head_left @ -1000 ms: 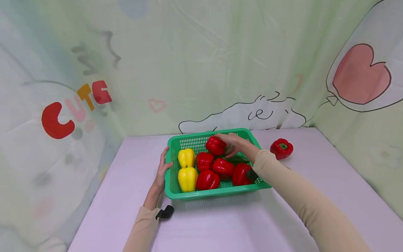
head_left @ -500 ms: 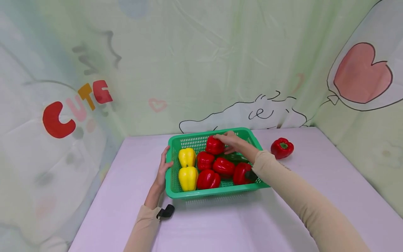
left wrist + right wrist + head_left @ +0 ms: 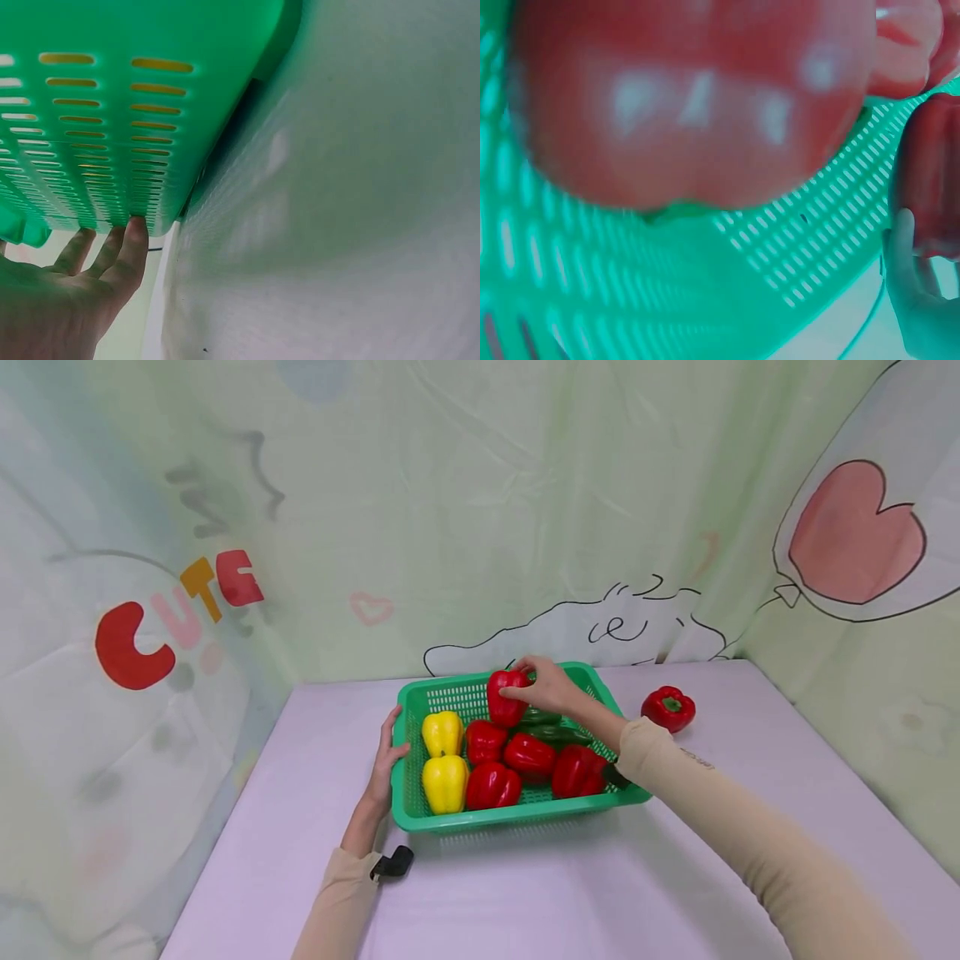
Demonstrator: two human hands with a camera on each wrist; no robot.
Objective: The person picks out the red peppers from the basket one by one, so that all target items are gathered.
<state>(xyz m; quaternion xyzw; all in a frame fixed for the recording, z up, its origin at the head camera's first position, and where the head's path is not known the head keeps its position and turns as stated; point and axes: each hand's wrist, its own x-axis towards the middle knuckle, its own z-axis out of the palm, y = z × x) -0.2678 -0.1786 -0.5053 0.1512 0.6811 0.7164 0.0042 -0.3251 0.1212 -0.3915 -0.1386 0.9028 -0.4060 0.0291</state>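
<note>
In the head view my right hand [image 3: 553, 686] pinches a red bell pepper [image 3: 506, 700] between thumb and fingers, at the back of the green plastic basket [image 3: 517, 814]. The right wrist view shows that held bell pepper [image 3: 934, 172] at its right edge; another red pepper [image 3: 690, 112] looms close to the camera. My left hand [image 3: 382, 770] holds the basket's left side, thumb over the rim and fingers along the outside. Two yellow bell peppers [image 3: 445, 785] stand inside at the left. Several red bell peppers [image 3: 492, 786] and long dark green vegetables [image 3: 555, 734] lie beside them.
A single red bell pepper [image 3: 669, 709] lies on the pale lilac table [image 3: 480, 893], right of the basket. Behind the table hangs a printed curtain [image 3: 480, 527], with more of it along both sides.
My right hand has raised the red bell pepper slightly and turned it more upright, uncovering more of the dark green vegetables. The left hand stays at the basket's left side.
</note>
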